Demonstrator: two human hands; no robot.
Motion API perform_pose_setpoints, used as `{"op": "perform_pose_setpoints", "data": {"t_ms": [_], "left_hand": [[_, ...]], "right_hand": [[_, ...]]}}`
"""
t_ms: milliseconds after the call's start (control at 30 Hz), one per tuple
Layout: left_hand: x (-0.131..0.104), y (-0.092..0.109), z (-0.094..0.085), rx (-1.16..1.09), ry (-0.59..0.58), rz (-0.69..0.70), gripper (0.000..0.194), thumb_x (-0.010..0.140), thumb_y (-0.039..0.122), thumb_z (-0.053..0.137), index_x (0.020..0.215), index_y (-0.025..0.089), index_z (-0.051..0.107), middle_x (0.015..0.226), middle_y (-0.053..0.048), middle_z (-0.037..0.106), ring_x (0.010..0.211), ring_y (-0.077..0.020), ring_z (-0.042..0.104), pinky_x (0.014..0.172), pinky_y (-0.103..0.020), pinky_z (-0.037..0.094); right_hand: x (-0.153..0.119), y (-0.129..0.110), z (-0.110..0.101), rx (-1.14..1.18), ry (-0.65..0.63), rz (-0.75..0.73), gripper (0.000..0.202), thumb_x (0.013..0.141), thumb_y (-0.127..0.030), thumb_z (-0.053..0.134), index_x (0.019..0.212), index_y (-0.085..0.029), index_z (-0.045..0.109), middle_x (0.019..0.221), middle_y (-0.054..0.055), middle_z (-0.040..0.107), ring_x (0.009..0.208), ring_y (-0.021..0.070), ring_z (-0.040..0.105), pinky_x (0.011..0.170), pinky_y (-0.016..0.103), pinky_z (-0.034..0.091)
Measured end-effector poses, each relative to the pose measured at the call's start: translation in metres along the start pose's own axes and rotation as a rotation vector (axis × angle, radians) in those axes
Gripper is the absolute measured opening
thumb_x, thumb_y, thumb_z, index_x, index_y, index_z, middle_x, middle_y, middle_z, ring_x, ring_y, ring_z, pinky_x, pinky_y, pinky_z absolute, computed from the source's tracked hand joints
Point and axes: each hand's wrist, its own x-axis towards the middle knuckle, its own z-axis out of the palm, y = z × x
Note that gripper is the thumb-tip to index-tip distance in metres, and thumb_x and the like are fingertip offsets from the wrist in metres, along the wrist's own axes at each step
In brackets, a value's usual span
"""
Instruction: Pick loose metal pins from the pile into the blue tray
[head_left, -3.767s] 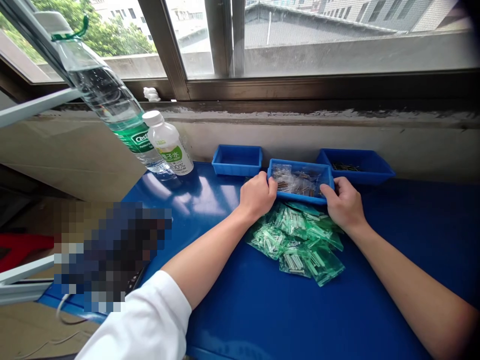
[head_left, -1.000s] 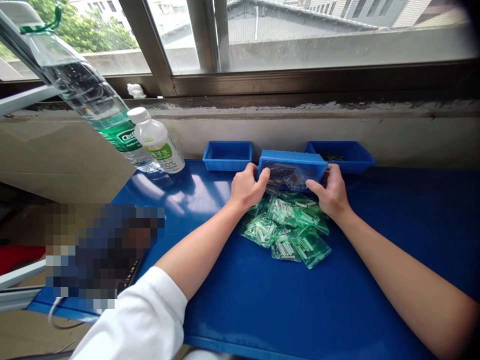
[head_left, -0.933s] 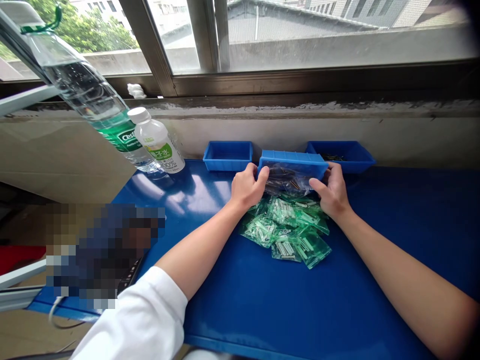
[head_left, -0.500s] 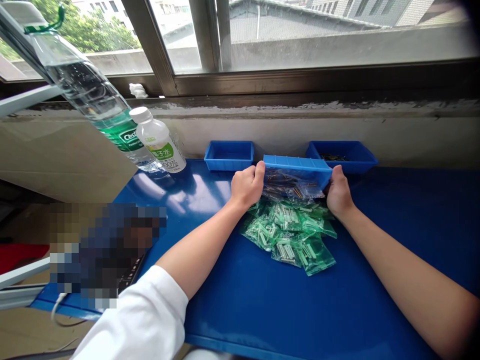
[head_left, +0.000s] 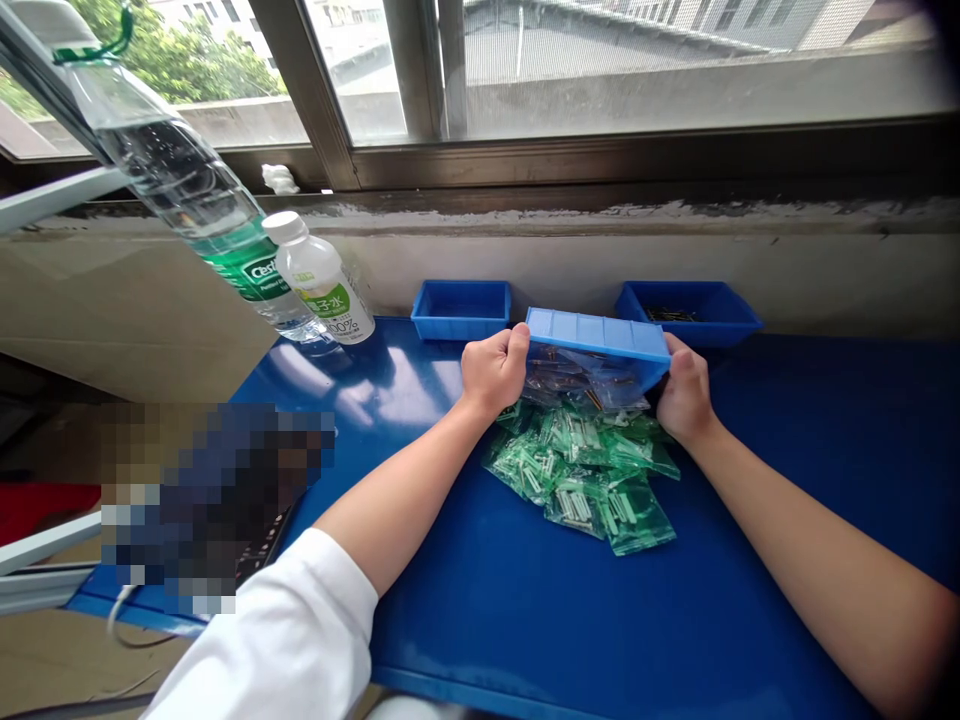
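A blue bin is tipped over toward me above the table, its ribbed side facing up. My left hand grips its left end, and my right hand is closed on the right end. Clear bags with dark and brassy small parts lie at the bin's mouth, partly inside. Beneath and in front of them, several green bags of silvery pieces are heaped on the blue table. The fingers behind the bin are mostly hidden.
Against the wall stand a blue bin on the left and another holding dark parts on the right. A large water bottle and a white bottle are at the back left. A blurred object lies at the left edge.
The held bin has tipped a little further, showing more of its ribbed side, and its right end has shifted slightly right with my right hand. My left hand has barely moved.
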Motion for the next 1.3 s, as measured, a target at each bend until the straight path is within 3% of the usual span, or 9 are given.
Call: {"op": "perform_pose_setpoints", "data": {"t_ms": [200, 633, 800, 1033, 1167, 1300], "left_hand": [[0.0, -0.002, -0.001, -0.051, 0.047, 0.059, 0.056, 0.091, 0.057, 0.032, 0.051, 0.018, 0.027, 0.046, 0.003, 0.03, 0.046, -0.0089, 0.029, 0.052, -0.029, 0.018], [0.0, -0.003, -0.004, -0.097, 0.094, 0.064, 0.058, 0.09, 0.063, 0.028, 0.052, 0.019, 0.028, 0.049, 0.003, 0.029, 0.049, -0.0099, 0.028, 0.053, -0.028, 0.022], [0.003, -0.007, -0.006, -0.159, 0.094, 0.05, 0.059, 0.089, 0.066, 0.025, 0.053, 0.019, 0.025, 0.05, 0.002, 0.028, 0.05, -0.0101, 0.029, 0.054, -0.029, 0.023], [0.005, -0.009, -0.006, -0.198, 0.084, 0.036, 0.056, 0.089, 0.062, 0.028, 0.053, 0.019, 0.024, 0.05, 0.003, 0.027, 0.05, -0.0101, 0.028, 0.053, -0.028, 0.022], [0.005, -0.008, -0.006, -0.159, 0.091, 0.051, 0.055, 0.09, 0.06, 0.026, 0.054, 0.019, 0.026, 0.05, 0.002, 0.03, 0.05, -0.0104, 0.03, 0.054, -0.028, 0.022], [0.006, -0.008, -0.007, -0.187, 0.067, 0.051, 0.054, 0.09, 0.06, 0.026, 0.054, 0.02, 0.026, 0.051, 0.002, 0.029, 0.05, -0.0106, 0.03, 0.054, -0.029, 0.023]], "right_hand": [[-0.003, -0.011, 0.005, 0.194, -0.023, 0.131, 0.061, 0.077, -0.073, 0.048, 0.099, -0.02, 0.066, 0.084, 0.008, 0.063, 0.079, 0.027, 0.06, 0.064, 0.037, 0.05], [0.006, -0.024, 0.003, 0.127, -0.072, 0.01, 0.061, 0.072, -0.076, 0.051, 0.089, -0.018, 0.064, 0.072, 0.007, 0.06, 0.067, 0.024, 0.057, 0.055, 0.034, 0.046], [0.004, -0.029, 0.007, 0.096, -0.112, -0.04, 0.062, 0.075, -0.074, 0.049, 0.097, -0.018, 0.063, 0.073, 0.006, 0.059, 0.062, 0.0206, 0.053, 0.051, 0.032, 0.041], [0.002, -0.035, 0.008, 0.006, -0.153, -0.124, 0.066, 0.077, -0.073, 0.048, 0.111, -0.017, 0.06, 0.076, 0.006, 0.06, 0.062, 0.019, 0.052, 0.055, 0.033, 0.043], [0.002, -0.035, 0.007, -0.043, -0.181, -0.184, 0.075, 0.076, -0.076, 0.045, 0.123, -0.019, 0.054, 0.088, 0.009, 0.063, 0.069, 0.0222, 0.058, 0.059, 0.035, 0.047], [0.003, -0.04, 0.006, -0.2, -0.191, -0.28, 0.069, 0.07, -0.06, 0.066, 0.126, -0.023, 0.05, 0.088, 0.007, 0.064, 0.066, 0.0222, 0.06, 0.056, 0.034, 0.047]]}}
